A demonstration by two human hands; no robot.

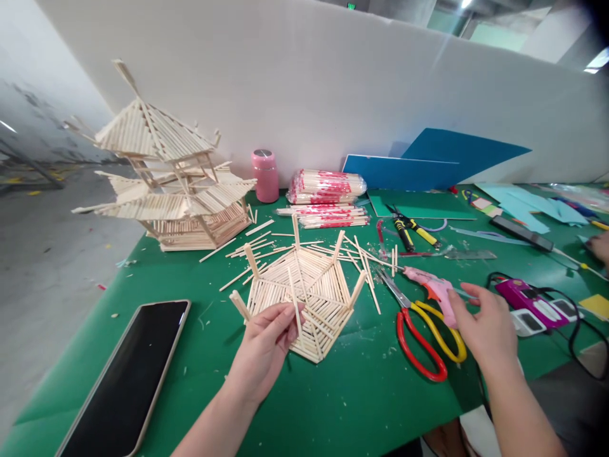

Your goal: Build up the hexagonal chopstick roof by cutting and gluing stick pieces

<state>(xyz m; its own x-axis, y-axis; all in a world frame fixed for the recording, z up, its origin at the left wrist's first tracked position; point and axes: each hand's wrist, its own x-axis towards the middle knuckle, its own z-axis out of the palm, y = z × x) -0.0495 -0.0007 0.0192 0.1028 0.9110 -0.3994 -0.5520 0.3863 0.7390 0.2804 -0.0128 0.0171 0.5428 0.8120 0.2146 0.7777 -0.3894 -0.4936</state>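
Note:
My left hand [271,339] pinches a thin wooden stick [294,292] between thumb and fingers, above a polygonal base of glued wooden sticks [328,279]. Several short posts stand up around the rim of that base. My right hand [488,320] is at the back end of a pink glue gun [435,289], its thumb and fingers apart around the handle and a clear glue stick. Whether the fingers press on the gun is hard to see. Scissors with red and yellow handles [421,330] lie beside the gun, left of my right hand.
A pagoda model [162,184] stands at the back left. Loose sticks [366,266], bagged sticks [328,187], a pink flask [265,176], pliers [412,228] and a phone [128,381] are on the green table. At the right are a purple device [535,301] and another person's hand [600,246].

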